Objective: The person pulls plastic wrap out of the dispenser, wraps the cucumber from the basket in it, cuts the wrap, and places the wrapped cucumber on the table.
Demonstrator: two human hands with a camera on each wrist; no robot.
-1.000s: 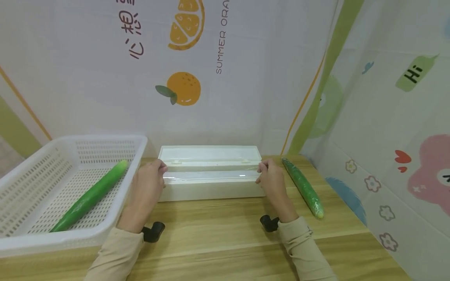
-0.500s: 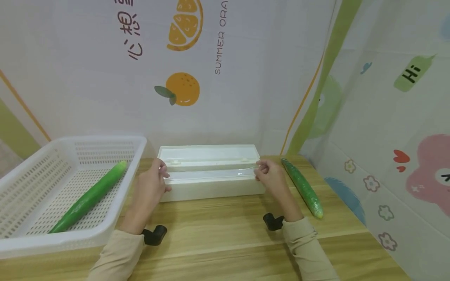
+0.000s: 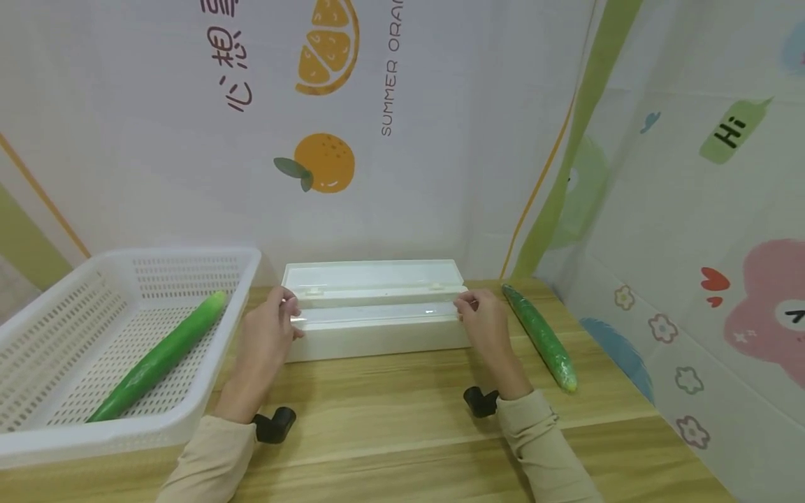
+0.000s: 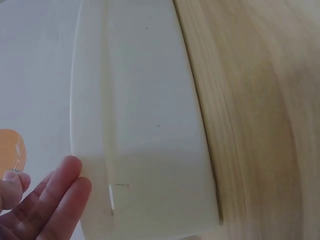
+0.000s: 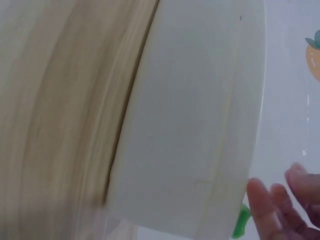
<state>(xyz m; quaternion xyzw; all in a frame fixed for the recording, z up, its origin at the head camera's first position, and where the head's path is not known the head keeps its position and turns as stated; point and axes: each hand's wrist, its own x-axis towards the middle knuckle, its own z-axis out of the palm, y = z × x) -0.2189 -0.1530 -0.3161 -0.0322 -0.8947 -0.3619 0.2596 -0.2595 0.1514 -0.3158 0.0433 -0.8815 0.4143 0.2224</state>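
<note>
A long white cling film box stands near the back of the table with its lid raised. Clear cling film stretches across its opening. At the box's left end my left hand pinches the film's edge between thumb and index finger; in the left wrist view the other fingers lie by the box's edge. My right hand pinches the film at the right end, its fingertips close to the box's edge in the right wrist view.
To the right lies a cucumber with a shiny film-like surface. A white perforated basket at the left holds another green cucumber. A printed cloth hangs right behind the box.
Both hands keep hold of the film's edge. The right hand has shifted slightly left and the film lies a little lower over the box. The head view has tilted slightly.
</note>
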